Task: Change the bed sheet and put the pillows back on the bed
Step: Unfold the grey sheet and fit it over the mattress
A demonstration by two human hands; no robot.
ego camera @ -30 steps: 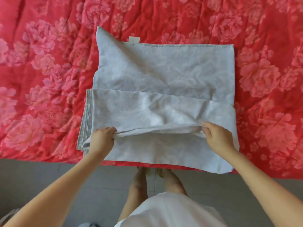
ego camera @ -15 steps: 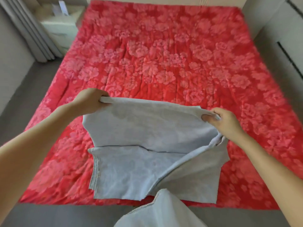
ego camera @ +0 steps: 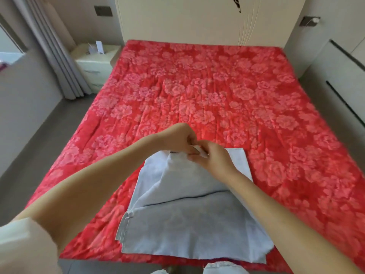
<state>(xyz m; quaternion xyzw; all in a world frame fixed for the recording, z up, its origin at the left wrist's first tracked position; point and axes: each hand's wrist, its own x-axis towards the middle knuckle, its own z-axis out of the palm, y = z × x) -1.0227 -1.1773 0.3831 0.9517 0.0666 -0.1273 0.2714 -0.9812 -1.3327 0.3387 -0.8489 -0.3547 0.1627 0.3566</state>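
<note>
Part-folded grey sheet [ego camera: 177, 220] lies at foot end of red quilt [ego camera: 197, 86]. L hand [ego camera: 177, 138] + R hand [ego camera: 213, 159] meet above quilt, fingers curled, both pinching sheet's raised edge. Risk: thin pinch slips, layers slide, fold collapses.

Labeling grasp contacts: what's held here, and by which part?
The left hand and right hand both pinch the folded grey sheet at its far edge, close together; the rest lies on the red quilt.

Pale grey-blue sheet [ego camera: 189, 220]; red, pink-flowered quilt [ego camera: 207, 99]
</note>
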